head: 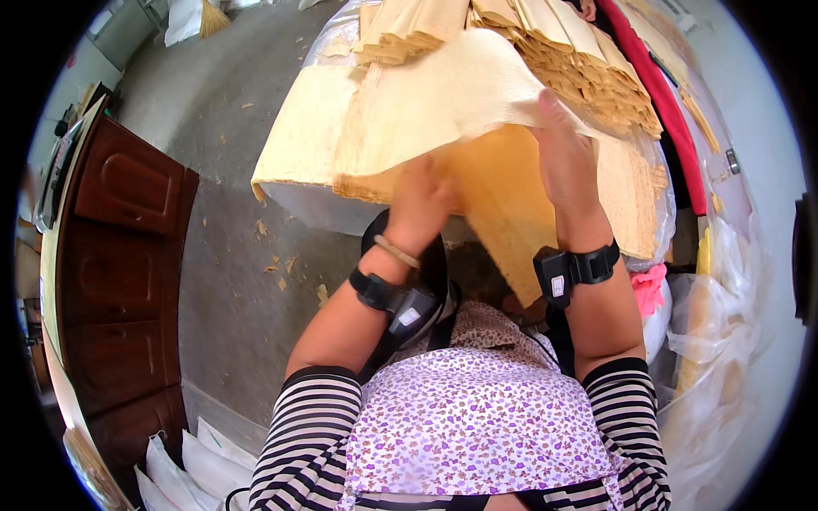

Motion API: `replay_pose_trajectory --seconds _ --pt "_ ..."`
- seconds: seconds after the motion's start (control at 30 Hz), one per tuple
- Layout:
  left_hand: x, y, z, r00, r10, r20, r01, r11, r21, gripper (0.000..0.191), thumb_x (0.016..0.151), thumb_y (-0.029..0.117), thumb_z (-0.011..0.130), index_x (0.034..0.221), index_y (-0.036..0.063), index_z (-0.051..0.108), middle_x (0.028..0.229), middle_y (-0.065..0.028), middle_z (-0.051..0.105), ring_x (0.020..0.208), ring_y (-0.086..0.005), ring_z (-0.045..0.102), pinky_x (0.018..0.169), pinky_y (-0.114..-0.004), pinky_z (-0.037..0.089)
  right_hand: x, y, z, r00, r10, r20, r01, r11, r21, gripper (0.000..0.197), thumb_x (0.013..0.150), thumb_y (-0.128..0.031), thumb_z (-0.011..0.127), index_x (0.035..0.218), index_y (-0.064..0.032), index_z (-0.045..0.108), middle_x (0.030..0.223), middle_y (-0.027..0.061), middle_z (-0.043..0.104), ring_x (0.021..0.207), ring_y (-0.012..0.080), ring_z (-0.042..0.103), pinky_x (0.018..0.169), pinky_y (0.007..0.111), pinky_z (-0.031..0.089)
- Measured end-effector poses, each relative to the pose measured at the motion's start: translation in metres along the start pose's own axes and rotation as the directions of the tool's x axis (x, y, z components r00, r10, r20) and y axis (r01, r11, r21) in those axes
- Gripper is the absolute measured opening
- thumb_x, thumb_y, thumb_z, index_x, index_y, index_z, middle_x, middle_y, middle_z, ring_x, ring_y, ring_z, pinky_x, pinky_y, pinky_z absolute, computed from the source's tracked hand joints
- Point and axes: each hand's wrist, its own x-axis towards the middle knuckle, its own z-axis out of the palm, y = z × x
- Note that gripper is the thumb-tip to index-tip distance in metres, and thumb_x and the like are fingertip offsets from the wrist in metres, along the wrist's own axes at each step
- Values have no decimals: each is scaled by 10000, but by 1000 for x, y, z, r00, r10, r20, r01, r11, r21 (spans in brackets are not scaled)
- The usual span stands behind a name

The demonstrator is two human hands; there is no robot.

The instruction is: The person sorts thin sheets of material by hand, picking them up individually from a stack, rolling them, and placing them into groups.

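Note:
A large, thin, pale-yellow sheet lies partly lifted over the near edge of a plastic-covered table; whether it is dried bean curd skin or another material I cannot tell. My right hand holds its raised right side, thumb on top. From there a darker yellow part hangs down below the table edge. Blurred, my left hand is at the sheet's near edge, and its grip cannot be made out. Another pale sheet lies flat at the left, its edge drooping over the table.
Folded sheets in piles fill the table's far side. Along the right runs a red strip, beside clear plastic bags. A dark red wooden cabinet stands left, white sacks near it. Another person's hand shows at the top.

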Motion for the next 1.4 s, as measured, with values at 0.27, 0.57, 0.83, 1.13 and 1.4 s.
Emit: replay_pose_trajectory --seconds 0.27,0.57,0.83,1.13,1.4 --pt "18 5 -37 943 -332 34 258 662 -704 587 1051 363 453 1512 30 306 1390 -156 536 1217 -266 576 936 -436 532 30 -27 -25 951 -297 86 254 909 331 496 991 -413 598 1225 23 625 1160 69 642 1093 161 601 947 336 471" --pt "-19 21 -52 917 -294 269 331 189 -924 732 1032 489 437 1534 5 212 1464 -236 436 1252 -299 543 1045 -413 467 -12 8 -18 985 -52 163 -39 859 510 426 1064 -377 431 1273 -28 558 1274 107 621 1213 264 559 1088 451 393" --pt "-34 25 -44 854 -260 451 508 608 -611 515 1048 326 413 1409 -39 455 1212 -202 670 1010 -248 690 854 -322 557 46 -120 -153 850 -516 103 429 793 432 459 1065 -398 384 1275 -34 570 1338 128 581 1264 262 509 1118 457 352" --pt "-16 71 22 679 178 712 468 643 -607 735 1031 576 340 1499 10 353 1398 -220 548 1224 -293 586 992 -383 477 6 -145 -89 762 -576 296 304 722 622 503 1067 -460 350 1335 -65 508 1273 106 594 1192 265 557 1026 441 421" --pt "-44 33 26 755 -14 656 653 113 -749 1070 846 871 265 1536 54 252 1415 -226 512 1275 -341 530 997 -444 465 -17 33 -5 931 -121 345 -246 491 836 512 1045 -544 332 1386 -184 459 1414 154 501 1357 328 430 1083 534 371"
